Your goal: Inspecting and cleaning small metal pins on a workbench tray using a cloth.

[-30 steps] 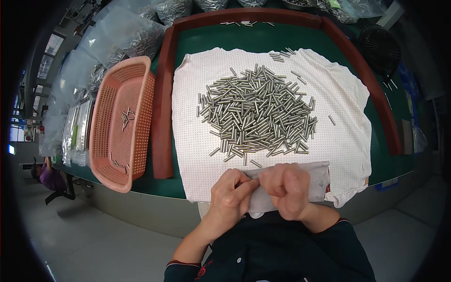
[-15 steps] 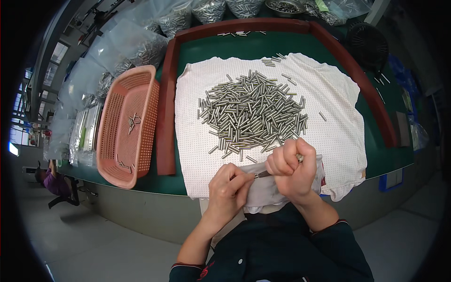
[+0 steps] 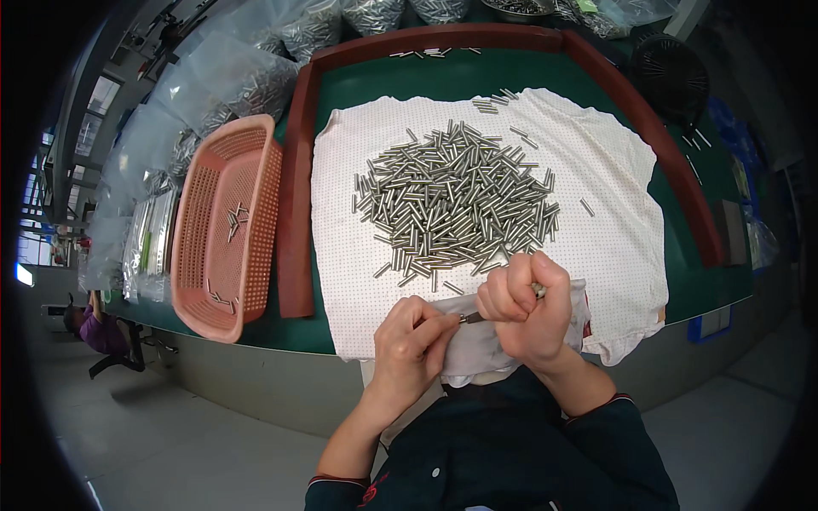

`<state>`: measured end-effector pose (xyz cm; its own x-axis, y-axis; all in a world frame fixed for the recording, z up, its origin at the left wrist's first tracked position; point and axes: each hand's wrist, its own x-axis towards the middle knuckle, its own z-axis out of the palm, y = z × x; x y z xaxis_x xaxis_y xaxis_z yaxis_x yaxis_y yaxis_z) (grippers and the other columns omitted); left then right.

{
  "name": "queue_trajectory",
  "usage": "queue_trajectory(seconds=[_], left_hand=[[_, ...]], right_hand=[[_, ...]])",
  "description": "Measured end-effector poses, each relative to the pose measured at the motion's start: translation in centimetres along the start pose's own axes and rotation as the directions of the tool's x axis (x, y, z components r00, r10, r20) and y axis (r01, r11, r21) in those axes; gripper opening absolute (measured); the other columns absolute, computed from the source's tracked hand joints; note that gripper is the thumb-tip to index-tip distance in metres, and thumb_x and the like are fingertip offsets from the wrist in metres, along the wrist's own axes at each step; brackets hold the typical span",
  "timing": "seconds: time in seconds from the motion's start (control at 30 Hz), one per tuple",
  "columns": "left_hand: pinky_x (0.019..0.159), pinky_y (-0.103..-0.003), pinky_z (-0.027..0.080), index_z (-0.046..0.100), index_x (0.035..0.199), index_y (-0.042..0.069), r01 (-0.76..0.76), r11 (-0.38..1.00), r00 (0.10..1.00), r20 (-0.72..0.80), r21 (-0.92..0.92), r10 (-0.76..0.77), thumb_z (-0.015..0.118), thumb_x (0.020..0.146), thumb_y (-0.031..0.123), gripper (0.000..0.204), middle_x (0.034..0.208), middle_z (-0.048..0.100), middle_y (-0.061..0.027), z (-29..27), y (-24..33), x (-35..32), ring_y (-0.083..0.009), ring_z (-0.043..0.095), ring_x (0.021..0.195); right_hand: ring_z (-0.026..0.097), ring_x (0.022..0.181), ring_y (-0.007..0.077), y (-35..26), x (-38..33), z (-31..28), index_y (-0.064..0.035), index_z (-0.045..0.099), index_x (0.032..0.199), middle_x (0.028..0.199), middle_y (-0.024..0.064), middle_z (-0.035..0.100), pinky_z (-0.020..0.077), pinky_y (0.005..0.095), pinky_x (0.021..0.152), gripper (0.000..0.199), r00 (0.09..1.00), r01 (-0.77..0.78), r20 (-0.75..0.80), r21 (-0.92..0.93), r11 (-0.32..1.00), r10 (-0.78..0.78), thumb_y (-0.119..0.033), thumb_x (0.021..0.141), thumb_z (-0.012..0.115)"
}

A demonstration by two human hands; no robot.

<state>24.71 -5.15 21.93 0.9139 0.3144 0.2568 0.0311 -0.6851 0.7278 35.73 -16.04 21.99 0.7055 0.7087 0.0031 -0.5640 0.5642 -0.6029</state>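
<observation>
Near the front edge of the white dotted cloth (image 3: 613, 255), my left hand (image 3: 412, 342) pinches a small metal pin (image 3: 463, 318) between thumb and fingers; most of the pin is hidden. My right hand (image 3: 530, 308) is closed in a fist round the handle of a hand tool with a tapered metal blade (image 3: 475, 317). The blade's tip meets the pin's end, as far as I can see. Under both hands lies a grey cloth (image 3: 473, 353). Just beyond them is a large heap of short metal pins (image 3: 456, 200), with several loose ones around it.
A red-brown raised border (image 3: 298, 213) frames the green tabletop (image 3: 383, 81). At left stands a pink plastic basket (image 3: 271, 213) with several pins inside. Clear bags of metal parts (image 3: 264, 85) line the left and back. A person (image 3: 102, 328) sits far left.
The view has shifted slightly, so the table and basket sit a little further left and up. Both hands keep the same grip on the pin and the tool.
</observation>
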Motion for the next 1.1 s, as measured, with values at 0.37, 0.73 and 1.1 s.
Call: queue_trajectory(seconds=[0.37, 0.73, 1.1], left_hand=[[0.051, -0.032, 0.040, 0.065, 0.079, 0.004, -0.029, 0.999, 0.999, 0.031, 0.020, 0.029, 0.065, 0.062, -0.006, 0.020, 0.064, 0.048, -0.0057, -0.7, -0.1, 0.4, -0.0219, 0.050, 0.060], [0.059, -0.034, 0.046, 0.058, 0.089, -0.001, -0.212, 0.950, 0.976, 0.102, 0.231, 0.193, 0.062, 0.066, -0.003, 0.024, 0.081, 0.052, -0.0092, -0.9, 0.8, -0.3, -0.0241, 0.053, 0.071], [0.062, -0.032, 0.047, 0.057, 0.083, -0.003, -0.088, 0.987, 0.987, 0.149, 0.135, 0.068, 0.059, 0.067, -0.006, 0.017, 0.082, 0.054, -0.0122, -1.4, 0.5, 0.9, -0.0247, 0.055, 0.073]], right_hand=[[0.025, 0.044, 0.0093, 1.0, -0.6, 2.1, -0.0079, 0.033, 0.057, 0.048, -0.0021, 0.025, 0.0221, 0.0266, 0.045, 0.043, 0.979, 0.178, 0.159, -0.369, 0.912, -0.127, -0.028, 0.095, 0.031], [0.021, 0.045, 0.0091, -0.2, -1.7, -0.1, -0.0092, 0.031, 0.057, 0.048, -0.0005, 0.028, 0.0206, 0.0261, 0.044, 0.040, 0.982, 0.191, 0.008, -0.072, 0.979, -0.191, -0.025, 0.094, 0.026], [0.017, 0.041, 0.0096, -1.4, -1.4, -1.1, -0.0130, 0.027, 0.055, 0.045, -0.0020, 0.025, 0.0194, 0.0264, 0.045, 0.040, 0.973, 0.126, -0.216, 0.218, 0.968, -0.078, -0.029, 0.091, 0.028]])
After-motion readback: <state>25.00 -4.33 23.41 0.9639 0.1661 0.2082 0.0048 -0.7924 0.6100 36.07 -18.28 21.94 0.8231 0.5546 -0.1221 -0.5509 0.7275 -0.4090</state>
